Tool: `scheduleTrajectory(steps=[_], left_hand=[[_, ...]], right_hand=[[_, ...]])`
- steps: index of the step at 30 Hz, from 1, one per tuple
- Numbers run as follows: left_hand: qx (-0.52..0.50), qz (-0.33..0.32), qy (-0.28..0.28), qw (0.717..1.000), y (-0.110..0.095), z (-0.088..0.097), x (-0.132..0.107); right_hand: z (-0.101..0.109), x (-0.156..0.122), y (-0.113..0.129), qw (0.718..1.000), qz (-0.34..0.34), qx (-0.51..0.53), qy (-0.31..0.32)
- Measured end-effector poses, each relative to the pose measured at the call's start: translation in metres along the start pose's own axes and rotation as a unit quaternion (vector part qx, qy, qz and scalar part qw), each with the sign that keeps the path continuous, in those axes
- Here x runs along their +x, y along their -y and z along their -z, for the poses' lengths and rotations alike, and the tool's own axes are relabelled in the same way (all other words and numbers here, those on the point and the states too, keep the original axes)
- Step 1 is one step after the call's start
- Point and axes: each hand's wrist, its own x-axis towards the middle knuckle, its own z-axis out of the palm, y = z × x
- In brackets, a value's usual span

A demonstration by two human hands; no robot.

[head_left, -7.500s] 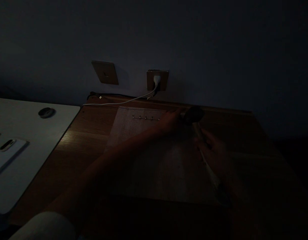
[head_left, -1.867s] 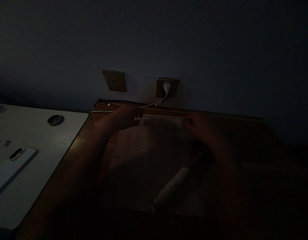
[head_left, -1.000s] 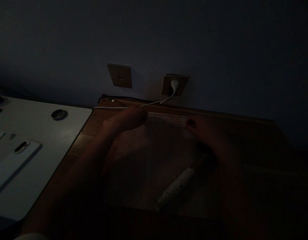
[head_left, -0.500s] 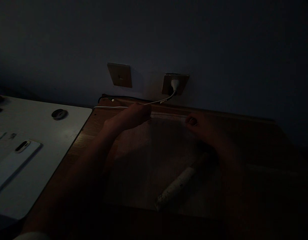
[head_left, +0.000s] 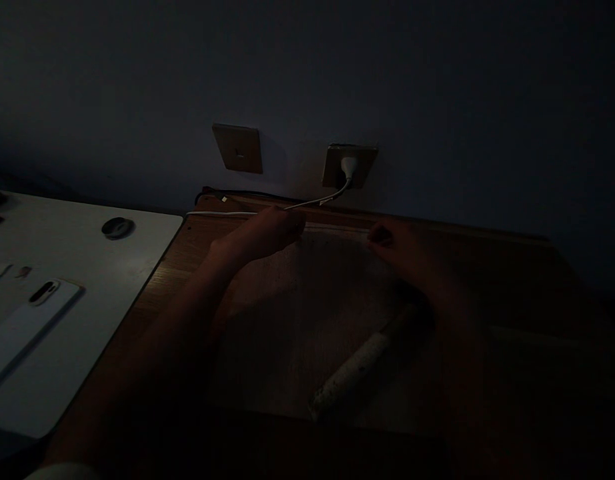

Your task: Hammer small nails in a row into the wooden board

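Observation:
The scene is very dark. A thin, pale sheet (head_left: 287, 333), paper or cloth I cannot say, lies on the wooden tabletop. My left hand (head_left: 274, 230) is closed at its far edge, fingertips pinching there. Opposite, my right hand (head_left: 400, 247) is closed too, thumb and forefinger pressed together at the same edge. The grip points are hard to make out. Across the sheet lies a tool with a worn, whitish handle (head_left: 350, 373); its dark end runs under the shadow of my right forearm. A white cable (head_left: 314, 202) passes just behind my left hand.
A white plug (head_left: 348, 165) sits in the wall socket (head_left: 364, 167), with another wall plate (head_left: 238, 150) to its left. On the left, a white board (head_left: 112, 280) carries a phone (head_left: 32, 327) and a round dark ring (head_left: 118, 228). A cable connector (head_left: 224, 199) lies near the wall.
Both hands have shifted only slightly, my left a little to the right and my right a little to the left. The sheet and tool look the same.

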Motion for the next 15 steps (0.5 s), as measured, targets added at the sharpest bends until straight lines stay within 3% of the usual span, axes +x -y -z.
scheduleTrajectory(steps=[15], left_hand=[[0.003,0.002,0.033,0.999,-0.0089,-0.0032,0.0028]], right_hand=[[-0.0039,-0.0002,0.011,0.997,0.033,-0.056,0.038]])
